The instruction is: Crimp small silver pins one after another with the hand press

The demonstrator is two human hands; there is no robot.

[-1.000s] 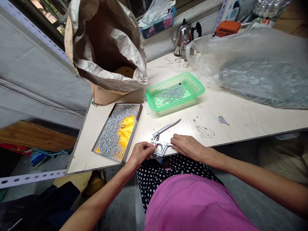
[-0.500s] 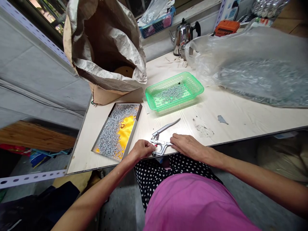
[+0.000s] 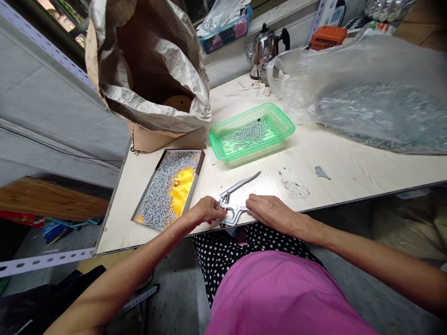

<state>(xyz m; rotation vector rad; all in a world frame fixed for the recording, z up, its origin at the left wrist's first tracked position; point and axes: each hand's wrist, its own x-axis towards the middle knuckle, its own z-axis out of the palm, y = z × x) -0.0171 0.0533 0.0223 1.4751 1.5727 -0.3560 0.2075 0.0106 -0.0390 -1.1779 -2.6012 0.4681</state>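
Note:
Silver hand pliers [image 3: 234,210], a snap-press type with a spring, lie near the table's front edge with their handles spread apart. My right hand [image 3: 267,210] is closed on the end of the lower handle. At the jaw end, my left hand [image 3: 208,209] pinches with its fingertips close to a small red part; whatever sits between them is too small or hidden to name. Left of that hand stands a shallow tray [image 3: 196,188] holding many small metal pins on yellow cloth. A green plastic basket [image 3: 226,156] with similar pins sits behind the pliers.
A large open woven sack [image 3: 188,79] stands at the back left. On the right lies a big clear plastic bag [image 3: 370,111] full of metal pieces. A steel kettle [image 3: 262,52] and an orange box [image 3: 328,37] are at the back. The table's front edge runs by my lap.
My left hand has turned and its wrist and forearm have lifted slightly, with the fingertips still at the jaws. My right hand stays on the handle. The whole view has shifted a little.

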